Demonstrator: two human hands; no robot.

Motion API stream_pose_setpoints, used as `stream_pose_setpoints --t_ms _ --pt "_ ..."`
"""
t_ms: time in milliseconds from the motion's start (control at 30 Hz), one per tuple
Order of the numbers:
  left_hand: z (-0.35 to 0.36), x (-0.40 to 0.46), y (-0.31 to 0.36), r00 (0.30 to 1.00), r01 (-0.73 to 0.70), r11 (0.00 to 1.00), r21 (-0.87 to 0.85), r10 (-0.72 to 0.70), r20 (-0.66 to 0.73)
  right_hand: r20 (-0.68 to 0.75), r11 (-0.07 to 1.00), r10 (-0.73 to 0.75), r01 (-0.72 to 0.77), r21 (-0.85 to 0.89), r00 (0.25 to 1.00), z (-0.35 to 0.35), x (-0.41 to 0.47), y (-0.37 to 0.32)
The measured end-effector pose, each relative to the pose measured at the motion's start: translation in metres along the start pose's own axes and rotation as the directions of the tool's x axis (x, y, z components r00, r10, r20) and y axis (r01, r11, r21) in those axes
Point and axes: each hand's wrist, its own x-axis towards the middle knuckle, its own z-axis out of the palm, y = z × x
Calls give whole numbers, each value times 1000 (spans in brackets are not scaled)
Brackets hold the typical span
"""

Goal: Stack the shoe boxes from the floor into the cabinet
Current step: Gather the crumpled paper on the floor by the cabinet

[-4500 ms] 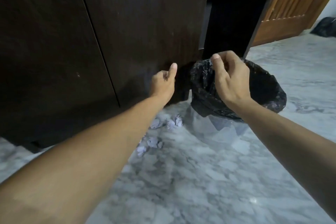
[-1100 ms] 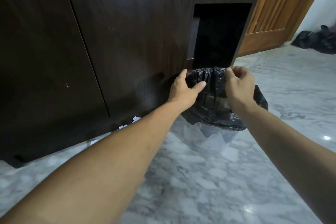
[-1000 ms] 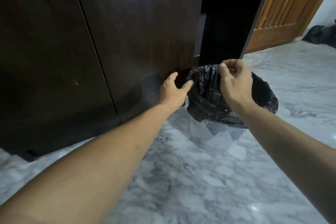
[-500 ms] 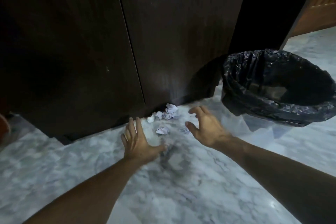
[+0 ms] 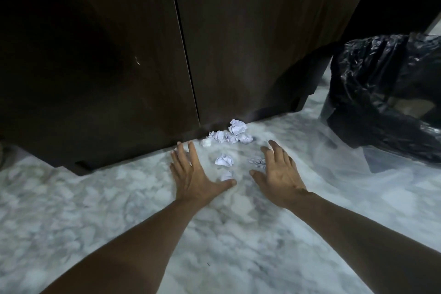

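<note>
No shoe box is in view. The dark wooden cabinet [image 5: 238, 43] fills the top of the view with its two doors closed. My left hand [image 5: 193, 174] and my right hand [image 5: 279, 174] hover low over the marble floor, both empty, fingers spread and palms facing each other. Between and just beyond them lie several crumpled white paper balls [image 5: 229, 135], the nearest one [image 5: 223, 160] between my fingertips. Another small ball [image 5: 226, 175] lies by my left thumb.
A clear plastic bin lined with a black bag [image 5: 386, 93] stands on the floor at the right, close to the cabinet's corner. The grey-white marble floor [image 5: 119, 210] spreads across the lower half of the view.
Both hands have let go of the black bin liner and dropped to the floor beside the paper balls. My view has swung down and left, so the bin now sits at the right edge.
</note>
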Motion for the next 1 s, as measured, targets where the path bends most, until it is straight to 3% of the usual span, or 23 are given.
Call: stream_pose_setpoints --t_ms 100,467,600,767,1000 --pt "1 9 -3 995 -76 996 46 78 -56 -7 998 -40 39 -53 999 9 2 2" --pt "3 45 0 948 -315 944 100 317 -11 -115 995 -97 92 -48 989 26 0 7" --pt "7 55 -6 918 -395 897 199 394 45 -146 993 -120 115 -39 982 30 2 10" --pt "8 63 -9 914 -400 887 230 404 31 -178 991 -131 126 -41 975 32 4 15" --pt "13 31 -21 913 -332 922 198 367 -178 -185 986 -159 146 -83 970 32 3 13"
